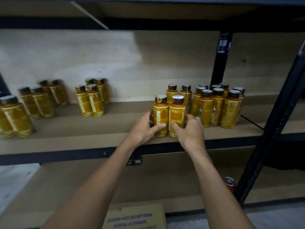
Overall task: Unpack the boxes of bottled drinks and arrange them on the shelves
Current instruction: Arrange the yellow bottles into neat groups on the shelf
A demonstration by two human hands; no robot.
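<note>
Fingers (159, 126) of the left hand (143, 128) curl round one yellow Oatside bottle (160, 115). The right hand (190, 132) grips the neighbouring bottle (177, 116) likewise. Both bottles stand upright and touching, near the front edge of the middle shelf (115, 128). Pushed back unevenly, either could tip or knock the bottle cluster (217, 106) just beside.

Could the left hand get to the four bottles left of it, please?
Probably yes: only bare shelf lies between the left hand and the four bottles, once it releases its bottle.
</note>
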